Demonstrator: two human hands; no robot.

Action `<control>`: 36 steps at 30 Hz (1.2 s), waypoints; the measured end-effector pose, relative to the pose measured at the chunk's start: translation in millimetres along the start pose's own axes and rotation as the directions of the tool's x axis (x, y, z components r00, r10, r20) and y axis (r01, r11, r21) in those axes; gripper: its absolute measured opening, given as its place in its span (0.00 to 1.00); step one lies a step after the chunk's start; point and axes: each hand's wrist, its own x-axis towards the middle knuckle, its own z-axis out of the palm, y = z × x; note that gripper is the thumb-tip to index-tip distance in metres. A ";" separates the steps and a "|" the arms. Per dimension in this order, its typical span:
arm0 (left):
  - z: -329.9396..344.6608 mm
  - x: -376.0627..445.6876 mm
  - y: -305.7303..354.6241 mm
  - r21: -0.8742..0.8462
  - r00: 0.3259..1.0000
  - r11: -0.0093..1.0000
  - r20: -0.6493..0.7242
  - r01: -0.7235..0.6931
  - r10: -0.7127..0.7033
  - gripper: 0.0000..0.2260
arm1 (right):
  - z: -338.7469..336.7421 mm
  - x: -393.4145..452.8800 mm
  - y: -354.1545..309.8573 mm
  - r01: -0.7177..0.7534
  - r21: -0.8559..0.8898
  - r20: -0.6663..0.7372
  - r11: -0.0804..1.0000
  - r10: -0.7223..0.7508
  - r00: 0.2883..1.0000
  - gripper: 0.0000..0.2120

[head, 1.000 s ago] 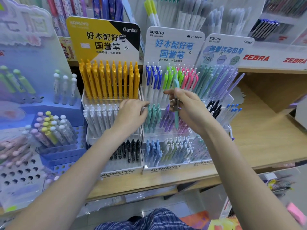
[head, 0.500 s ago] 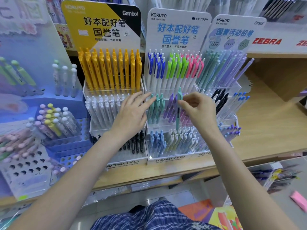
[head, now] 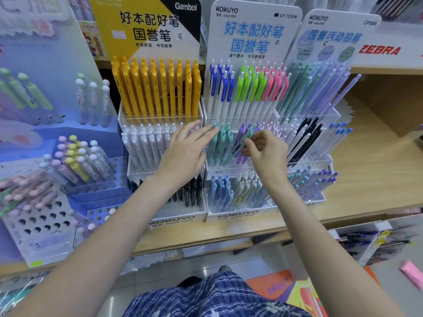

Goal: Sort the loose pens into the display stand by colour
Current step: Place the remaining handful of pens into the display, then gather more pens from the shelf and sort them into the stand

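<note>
A clear tiered Kokuyo display stand (head: 238, 217) holds pens grouped by colour. My right hand (head: 265, 154) pinches a teal pen (head: 241, 143), tilted with its top to the upper right, over the middle tier between the teal pens (head: 218, 145) and the purple pens (head: 240, 133). My left hand (head: 185, 152) is spread flat, its fingertips touching the tops of the teal pens. Blue, green and pink pens (head: 249, 85) fill the top tier. Pale blue and cream pens (head: 233, 191) fill the bottom tier.
A yellow-pen Gambol stand (head: 160, 88) stands to the left, with white and black pens below. A pastel pencil stand (head: 313, 92) is to the right. A blue stand (head: 75, 165) with round-topped pens is far left. All sit on a wooden shelf (head: 370, 170).
My right hand has lowered the teal pen from upright above the stand and tilted it down among the middle tier. My left hand's fingers have stretched out onto the teal pens.
</note>
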 end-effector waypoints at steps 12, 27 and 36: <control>4.9 0.0 4.1 0.005 0.999 1.000 -0.040 0.004 -0.004 0.23 | 29.7 -15.4 5.3 0.060 -0.270 0.133 0.961 -0.025 0.991 0.10; 114.2 59.5 183.2 -0.180 0.977 0.964 -0.119 -0.198 0.178 0.17 | -191.1 16.8 236.9 -0.464 -0.070 -0.070 0.883 0.460 0.885 0.07; 205.2 146.5 303.7 -0.038 0.989 0.998 0.139 -0.049 0.053 0.14 | -204.3 161.7 387.1 -0.202 -0.381 0.506 0.903 0.386 0.772 0.25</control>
